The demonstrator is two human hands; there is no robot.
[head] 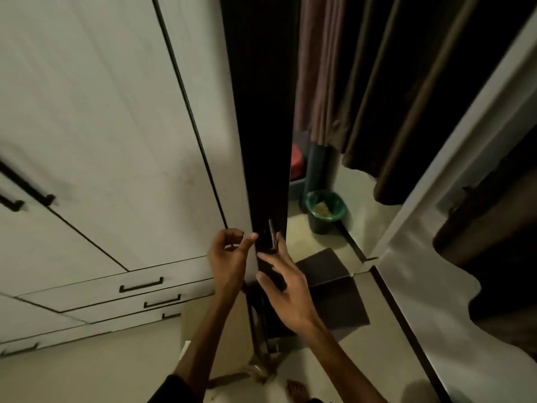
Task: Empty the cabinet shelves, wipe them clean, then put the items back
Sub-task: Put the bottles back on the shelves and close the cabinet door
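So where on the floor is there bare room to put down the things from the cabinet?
Bare floor lies lower left, below the drawers. A smaller patch lies between the green bin and the curtain. It is crowded below the hands, left and right: a dark mat and unclear clutter at the dark door's foot.

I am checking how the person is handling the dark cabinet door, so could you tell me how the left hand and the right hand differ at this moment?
The left hand has curled fingers, its thumb tip touching the door's edge; the right hand has fingers spread and straighter.
The left hand lies on the white-cabinet side of the door; the right hand lies against its dark face, by the handle.
Both are bare, raised to the door's lower part, and carry nothing.
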